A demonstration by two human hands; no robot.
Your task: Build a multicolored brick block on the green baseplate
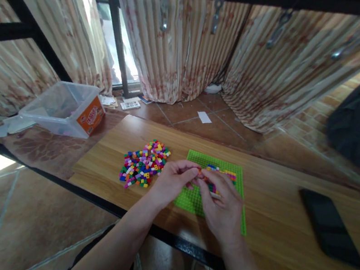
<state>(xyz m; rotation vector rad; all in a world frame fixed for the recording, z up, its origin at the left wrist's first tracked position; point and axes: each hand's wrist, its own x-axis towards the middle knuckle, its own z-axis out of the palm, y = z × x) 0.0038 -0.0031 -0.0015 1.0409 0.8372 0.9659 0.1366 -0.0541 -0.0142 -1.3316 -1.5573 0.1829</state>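
A bright green studded baseplate (226, 166) lies on the wooden table, with a small cluster of coloured bricks (220, 172) stuck on its far part. My left hand (174, 181) and my right hand (221, 206) meet over the plate's middle. Both have their fingers pinched together around a tiny orange-red brick (200, 172) between the fingertips. A loose heap of small multicoloured bricks (143, 164) sits on the table just left of the plate, beside my left hand.
A black phone (330, 227) lies flat on the right of the table (278, 188). A clear plastic bin with an orange label (65, 109) stands on the tiled floor at the left. Striped curtains hang behind; a black frame bar crosses the top.
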